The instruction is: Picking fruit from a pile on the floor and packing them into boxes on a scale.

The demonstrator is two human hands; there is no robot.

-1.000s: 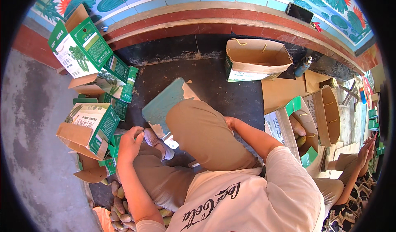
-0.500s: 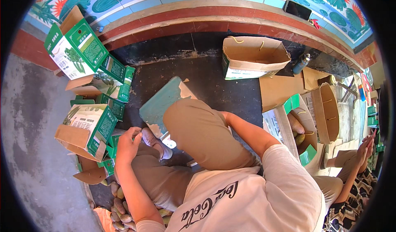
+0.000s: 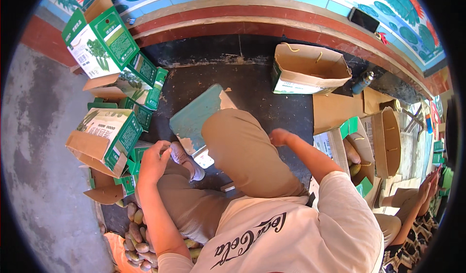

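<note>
My left hand [image 3: 155, 160] hovers beside my left knee with its fingers loosely bent and apart from the thumb; nothing shows in it. Nearest to it are a green and white carton [image 3: 104, 139] lying on its side and a shoe [image 3: 188, 161]. Beyond my raised right knee, my right hand [image 3: 280, 137] is smeared by motion, so its fingers cannot be read. A worn teal board or tabletop [image 3: 194, 115] lies past my knees. Right of my right arm, an open carton [image 3: 335, 144] holds large oblong brown-green produce [image 3: 352, 152].
Another green and white carton [image 3: 99, 47] stands tilted at the far left. An open carton with yellow cord handles [image 3: 310, 74] sits by the wall, near a bottle [image 3: 363, 81]. Oblong produce [image 3: 138, 239] is heaped at lower left. Another person's hands [image 3: 427, 188] show at right.
My right hand has come out from behind my right knee and moved right, away from the leg. My left hand has shifted slightly right. The whole view has also shifted a little.
</note>
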